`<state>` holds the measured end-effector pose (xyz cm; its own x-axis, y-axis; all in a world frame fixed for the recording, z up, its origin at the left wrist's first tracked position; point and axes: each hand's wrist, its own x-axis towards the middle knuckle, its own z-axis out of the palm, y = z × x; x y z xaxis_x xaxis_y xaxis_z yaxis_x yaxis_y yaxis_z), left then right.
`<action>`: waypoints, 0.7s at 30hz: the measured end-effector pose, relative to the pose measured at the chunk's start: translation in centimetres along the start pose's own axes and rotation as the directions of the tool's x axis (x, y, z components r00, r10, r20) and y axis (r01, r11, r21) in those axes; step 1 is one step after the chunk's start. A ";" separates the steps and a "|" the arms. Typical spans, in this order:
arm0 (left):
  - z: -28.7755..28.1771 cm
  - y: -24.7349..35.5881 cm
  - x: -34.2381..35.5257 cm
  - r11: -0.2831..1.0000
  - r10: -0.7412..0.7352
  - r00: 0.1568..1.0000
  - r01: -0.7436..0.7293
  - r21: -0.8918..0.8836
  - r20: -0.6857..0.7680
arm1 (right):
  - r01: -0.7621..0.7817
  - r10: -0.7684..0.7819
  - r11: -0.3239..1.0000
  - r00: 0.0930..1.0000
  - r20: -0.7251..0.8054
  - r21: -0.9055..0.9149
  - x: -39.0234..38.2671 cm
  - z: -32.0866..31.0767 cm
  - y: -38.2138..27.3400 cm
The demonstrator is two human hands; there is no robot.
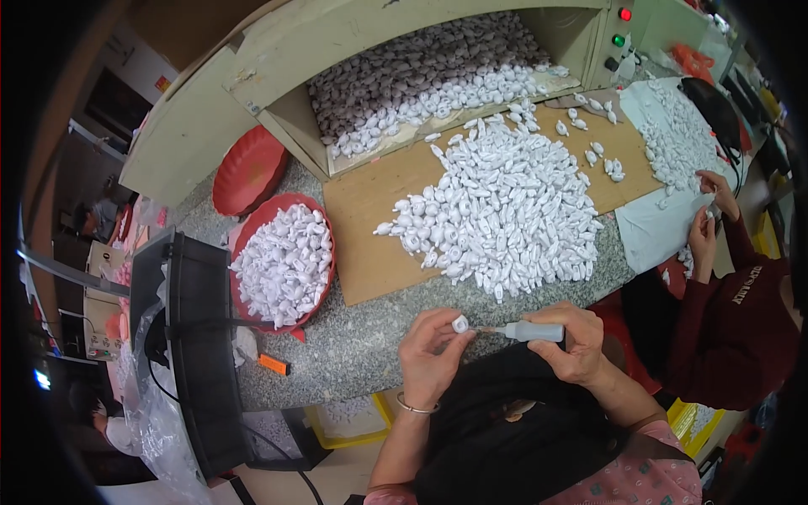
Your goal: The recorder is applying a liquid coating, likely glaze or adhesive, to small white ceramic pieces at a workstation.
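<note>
My left hand (431, 358) pinches a small white plastic piece (460, 324) between thumb and fingertips, above the counter's near edge. Closed around a small translucent squeeze bottle (534, 331), my right hand (576, 343) holds it on its side. The bottle's thin tip points left and reaches close to the white piece; whether they touch I cannot tell. Just beyond both hands lies a big heap of similar white pieces (513, 202), partly on a brown board (362, 261). To the left, a red bowl (331, 282) is filled with more of them.
Behind the heap, a beige open-fronted box (295, 126) holds many more pieces. A second red bowl (251, 168), an orange object (273, 364) and a black bin (198, 337) are at left. At right, a co-worker's hands (707, 227) handle pieces over a pale sheet (652, 231).
</note>
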<state>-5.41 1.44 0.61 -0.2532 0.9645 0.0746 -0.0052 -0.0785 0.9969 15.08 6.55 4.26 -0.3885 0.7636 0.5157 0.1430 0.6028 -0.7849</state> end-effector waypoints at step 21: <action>-4.8 0.6 -2.7 0.968 -0.083 0.993 0.059 -0.246 -0.088 | 0.056 0.036 0.874 0.983 0.179 -0.483 2.0 5.6 3.2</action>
<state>-9.36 -2.39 0.88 -0.3361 0.9418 -0.0109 -0.2577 -0.0808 0.9628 9.65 8.72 0.90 -0.5400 0.7310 0.4173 0.5430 0.6813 -0.4909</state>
